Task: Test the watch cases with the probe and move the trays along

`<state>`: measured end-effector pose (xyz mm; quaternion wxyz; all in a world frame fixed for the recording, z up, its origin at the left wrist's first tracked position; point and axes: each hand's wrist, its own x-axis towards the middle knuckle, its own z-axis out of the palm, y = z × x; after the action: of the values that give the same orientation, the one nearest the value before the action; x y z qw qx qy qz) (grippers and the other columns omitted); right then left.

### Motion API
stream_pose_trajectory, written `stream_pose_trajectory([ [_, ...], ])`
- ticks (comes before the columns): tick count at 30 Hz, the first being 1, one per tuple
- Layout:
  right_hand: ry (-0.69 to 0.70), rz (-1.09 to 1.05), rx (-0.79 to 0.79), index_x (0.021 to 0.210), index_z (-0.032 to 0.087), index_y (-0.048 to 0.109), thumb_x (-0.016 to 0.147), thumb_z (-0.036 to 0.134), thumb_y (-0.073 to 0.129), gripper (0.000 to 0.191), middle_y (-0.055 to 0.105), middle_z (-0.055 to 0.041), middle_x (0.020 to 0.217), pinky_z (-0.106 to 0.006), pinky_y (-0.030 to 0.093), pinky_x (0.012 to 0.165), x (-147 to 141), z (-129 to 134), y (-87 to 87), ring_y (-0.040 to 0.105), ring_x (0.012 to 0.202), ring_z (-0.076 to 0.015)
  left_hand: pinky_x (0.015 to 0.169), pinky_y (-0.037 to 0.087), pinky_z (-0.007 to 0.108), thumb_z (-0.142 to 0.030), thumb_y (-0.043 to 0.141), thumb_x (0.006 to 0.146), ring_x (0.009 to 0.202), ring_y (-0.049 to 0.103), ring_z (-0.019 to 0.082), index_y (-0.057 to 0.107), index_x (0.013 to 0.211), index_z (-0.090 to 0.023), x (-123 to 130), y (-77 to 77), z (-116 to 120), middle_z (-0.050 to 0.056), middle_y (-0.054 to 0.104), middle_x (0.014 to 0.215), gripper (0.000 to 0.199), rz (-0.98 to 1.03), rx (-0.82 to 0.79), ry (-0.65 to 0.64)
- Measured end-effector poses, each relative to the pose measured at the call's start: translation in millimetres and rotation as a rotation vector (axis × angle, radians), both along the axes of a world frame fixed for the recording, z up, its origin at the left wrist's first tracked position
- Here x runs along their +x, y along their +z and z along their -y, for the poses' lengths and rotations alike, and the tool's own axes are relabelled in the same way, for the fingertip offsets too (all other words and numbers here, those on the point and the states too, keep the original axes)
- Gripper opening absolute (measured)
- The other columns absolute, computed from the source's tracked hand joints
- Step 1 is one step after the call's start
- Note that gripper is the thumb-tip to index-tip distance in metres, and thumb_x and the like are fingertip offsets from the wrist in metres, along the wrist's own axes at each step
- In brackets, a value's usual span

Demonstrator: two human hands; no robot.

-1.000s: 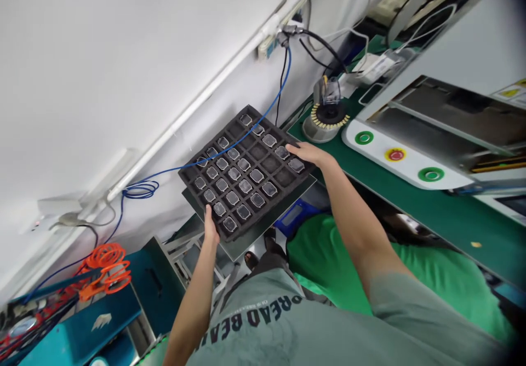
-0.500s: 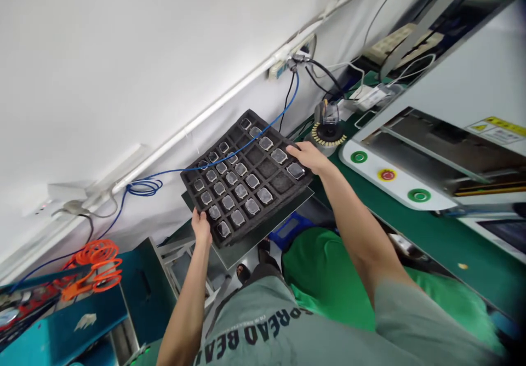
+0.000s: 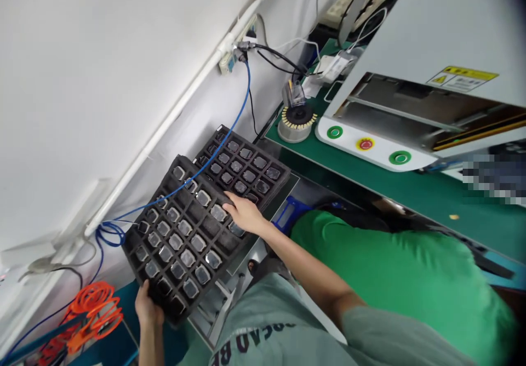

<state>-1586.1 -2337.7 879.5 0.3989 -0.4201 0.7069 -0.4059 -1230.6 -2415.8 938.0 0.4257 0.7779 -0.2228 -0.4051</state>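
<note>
My left hand (image 3: 147, 308) grips the lower corner of a black foam tray (image 3: 184, 240) at the bottom left of the frame, while my right hand (image 3: 244, 215) rests flat on its right edge, over the clear pieces (image 3: 198, 243) in its pockets. The tilted tray overlaps a second tray (image 3: 242, 169) at centre, just left of the green bench (image 3: 427, 201).

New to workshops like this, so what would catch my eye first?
A black foam tray of clear square pieces fills the centre, held by the left hand underneath and the right hand on top, beside a second dark tray. Upper right, a white machine panel has green and red buttons; coiled orange tubing lies bottom left.
</note>
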Motion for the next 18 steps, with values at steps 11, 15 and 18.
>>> stream_pose_trajectory([
  [11, -0.156, 0.056, -0.127, 0.118, 0.021, 0.078, 0.094, 0.036, 0.063, 0.032, 0.077, -0.008, 0.129, -0.047, 0.046, 0.118, -183, 14, -55.7, 0.067, 0.128, -0.0325, 0.119, 0.05, 0.04, -0.013, 0.061, 0.096, 0.122, 0.072, 0.02, 0.074, 0.114, -0.024, -122, -75.8, 20, 0.004, 0.08, 0.114, 0.025, -0.209, -0.04, -0.243],
  [15, -0.205, 0.092, 0.038, 0.102, 0.021, 0.077, 0.086, 0.041, 0.076, 0.026, 0.077, -0.0111, 0.125, -0.048, 0.044, 0.119, -204, 28, -69.6, 0.063, 0.131, -0.0373, 0.127, 0.041, 0.04, -0.016, 0.063, 0.097, 0.138, 0.064, 0.021, 0.071, 0.126, -0.025, -141, -84.2, 31, 0.005, 0.077, 0.129, 0.032, -0.227, 0.027, -0.263],
  [18, -0.199, 0.125, 0.128, 0.093, 0.02, 0.074, 0.083, 0.049, 0.08, 0.031, 0.078, -0.0169, 0.12, -0.05, 0.047, 0.114, -203, 44, -72.5, 0.065, 0.129, -0.0413, 0.123, 0.046, 0.047, -0.039, 0.057, 0.104, 0.137, 0.065, 0.027, 0.069, 0.135, -0.023, -146, -82.6, 36, 0.01, 0.076, 0.133, 0.037, -0.296, 0.122, -0.301],
])
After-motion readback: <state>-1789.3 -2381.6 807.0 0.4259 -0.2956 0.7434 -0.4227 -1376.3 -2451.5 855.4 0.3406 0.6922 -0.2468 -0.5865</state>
